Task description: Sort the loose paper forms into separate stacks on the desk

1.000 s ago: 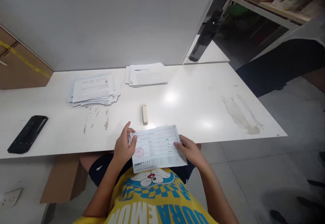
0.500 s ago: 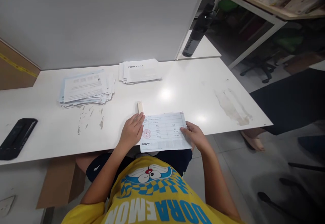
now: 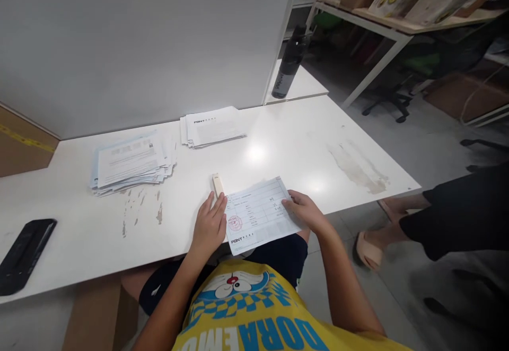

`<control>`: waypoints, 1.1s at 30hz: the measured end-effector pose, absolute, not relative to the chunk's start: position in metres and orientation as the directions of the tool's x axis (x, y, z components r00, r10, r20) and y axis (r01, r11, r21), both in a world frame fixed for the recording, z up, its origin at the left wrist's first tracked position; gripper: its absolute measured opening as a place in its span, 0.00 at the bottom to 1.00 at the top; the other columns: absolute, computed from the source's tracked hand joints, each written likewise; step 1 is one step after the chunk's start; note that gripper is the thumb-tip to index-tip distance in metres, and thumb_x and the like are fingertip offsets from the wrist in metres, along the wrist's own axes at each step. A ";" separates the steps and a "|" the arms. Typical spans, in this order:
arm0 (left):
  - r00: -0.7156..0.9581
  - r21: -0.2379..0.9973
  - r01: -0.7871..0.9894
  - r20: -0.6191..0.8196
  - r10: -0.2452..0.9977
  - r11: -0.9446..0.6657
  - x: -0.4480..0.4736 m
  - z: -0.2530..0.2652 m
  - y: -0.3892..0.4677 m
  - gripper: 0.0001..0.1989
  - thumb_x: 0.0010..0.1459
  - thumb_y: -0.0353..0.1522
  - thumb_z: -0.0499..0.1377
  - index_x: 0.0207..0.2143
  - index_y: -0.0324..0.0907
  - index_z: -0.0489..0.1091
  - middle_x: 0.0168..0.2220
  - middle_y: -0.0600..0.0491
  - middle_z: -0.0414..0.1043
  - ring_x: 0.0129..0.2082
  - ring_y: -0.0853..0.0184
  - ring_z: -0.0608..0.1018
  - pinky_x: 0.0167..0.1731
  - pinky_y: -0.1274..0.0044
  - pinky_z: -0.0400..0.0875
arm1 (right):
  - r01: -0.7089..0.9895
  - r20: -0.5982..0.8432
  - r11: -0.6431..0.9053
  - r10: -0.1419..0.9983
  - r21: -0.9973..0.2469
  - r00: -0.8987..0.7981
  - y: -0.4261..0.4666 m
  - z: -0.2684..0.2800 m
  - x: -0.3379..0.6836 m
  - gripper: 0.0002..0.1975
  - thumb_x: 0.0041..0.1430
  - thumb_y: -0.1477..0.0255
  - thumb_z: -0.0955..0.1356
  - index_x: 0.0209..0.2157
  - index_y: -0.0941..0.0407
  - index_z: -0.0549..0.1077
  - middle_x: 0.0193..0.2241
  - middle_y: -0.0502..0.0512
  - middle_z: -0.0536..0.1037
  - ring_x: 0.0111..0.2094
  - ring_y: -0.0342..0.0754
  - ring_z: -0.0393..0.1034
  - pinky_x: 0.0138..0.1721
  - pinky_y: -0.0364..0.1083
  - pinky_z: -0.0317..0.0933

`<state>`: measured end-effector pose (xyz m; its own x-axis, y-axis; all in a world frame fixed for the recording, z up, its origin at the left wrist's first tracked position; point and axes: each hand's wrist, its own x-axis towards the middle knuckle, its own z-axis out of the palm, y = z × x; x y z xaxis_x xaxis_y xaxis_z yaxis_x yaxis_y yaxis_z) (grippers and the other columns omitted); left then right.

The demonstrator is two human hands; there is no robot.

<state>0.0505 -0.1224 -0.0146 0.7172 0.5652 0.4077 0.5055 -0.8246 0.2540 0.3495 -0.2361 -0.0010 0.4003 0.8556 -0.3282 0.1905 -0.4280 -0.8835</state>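
Note:
A printed form [image 3: 260,218] with a red round stamp and the word PONY along its lower edge lies at the table's front edge, its lower part reaching past the edge. My right hand [image 3: 306,209] grips its right side, thumb on top and the other fingers underneath. At the form's left edge, my left hand [image 3: 210,221] rests with its fingers stretched out flat. Those fingertips touch the near end of a small cream-coloured oblong object [image 3: 217,183], whose kind I cannot make out.
Two paper piles, a loose stack [image 3: 129,163] and a neater stack [image 3: 217,126], lie farther back on the white table [image 3: 191,165]. A black device [image 3: 26,255] is at left, a dark bottle [image 3: 289,67] behind right. A person's sandalled foot [image 3: 369,250] stands at right.
The view has shifted, and the form is tilted more, its right side higher. My left fingers are spread slightly more. The person's legs at right have moved.

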 end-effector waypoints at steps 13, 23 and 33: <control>0.608 0.434 0.613 0.273 0.745 -0.660 0.051 -0.035 -0.122 0.41 0.67 0.34 0.52 0.73 0.41 0.29 0.73 0.40 0.44 0.72 0.50 0.54 0.64 0.55 0.62 | 0.442 0.120 -0.237 0.758 -0.865 0.641 -0.022 0.036 0.399 0.17 0.56 0.64 0.62 0.43 0.56 0.74 0.36 0.56 0.78 0.38 0.53 0.71 0.40 0.49 0.66; 0.580 0.545 0.582 0.242 0.778 -0.604 0.047 -0.036 -0.127 0.41 0.64 0.33 0.55 0.73 0.45 0.36 0.70 0.40 0.54 0.68 0.48 0.62 0.62 0.51 0.65 | 0.546 0.157 -0.274 0.773 -0.792 0.615 0.046 -0.005 0.358 0.31 0.67 0.60 0.56 0.62 0.67 0.61 0.59 0.79 0.67 0.61 0.68 0.58 0.58 0.65 0.50; 0.560 0.506 0.574 0.330 0.760 -0.644 0.033 -0.021 -0.110 0.30 0.66 0.35 0.50 0.69 0.44 0.51 0.61 0.42 0.70 0.61 0.53 0.72 0.59 0.56 0.69 | 0.654 0.139 -0.260 0.859 -0.710 0.492 0.027 -0.021 0.337 0.37 0.67 0.58 0.53 0.68 0.70 0.55 0.60 0.79 0.67 0.64 0.68 0.58 0.62 0.61 0.50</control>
<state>0.0330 -0.1105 -0.0209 0.5602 0.7596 0.3305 0.5739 -0.6436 0.5063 0.3368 0.0270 -0.0213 0.4925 0.8591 0.1390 0.6540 -0.2599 -0.7104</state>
